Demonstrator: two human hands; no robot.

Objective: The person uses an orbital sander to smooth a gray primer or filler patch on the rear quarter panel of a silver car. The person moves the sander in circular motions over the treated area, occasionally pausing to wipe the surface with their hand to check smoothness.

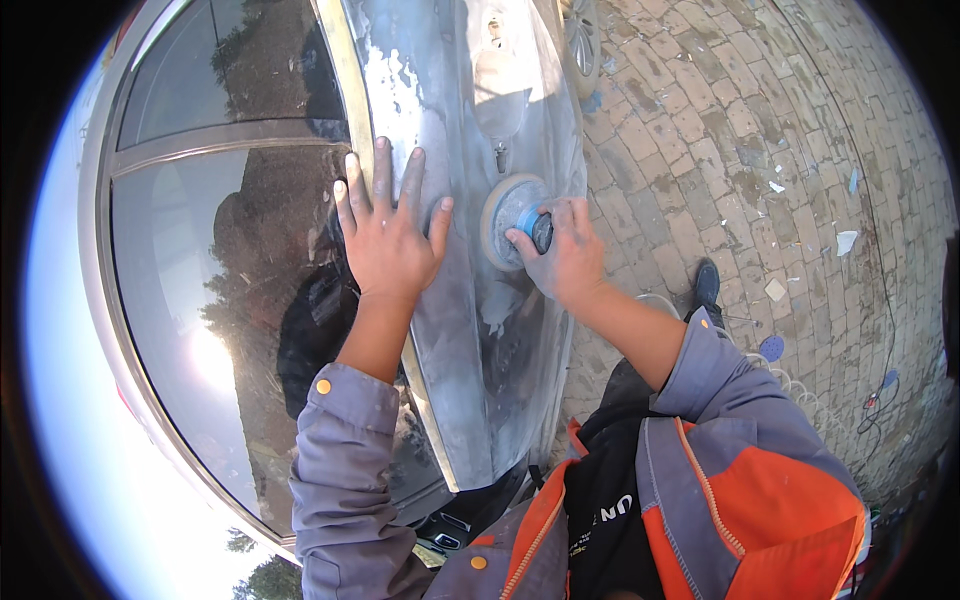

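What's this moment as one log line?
left hand: spread over window edge and car panel | right hand: gripping round sander | sander: against panel

Paving [700, 130] of tan, brick-like blocks, stained darker in patches, spreads over the right side. On it lie a white scrap [847, 242], a smaller cream scrap [775, 290] and a thin blue scrap [853, 181]. Nearer the lower edge is a violet disc [771, 348], with a small blue piece [890, 379] farther right, near a tangled dark cable [878, 420]. Pale sky [60, 330] fills the left rim, above green trees [272, 580] at the lower left.
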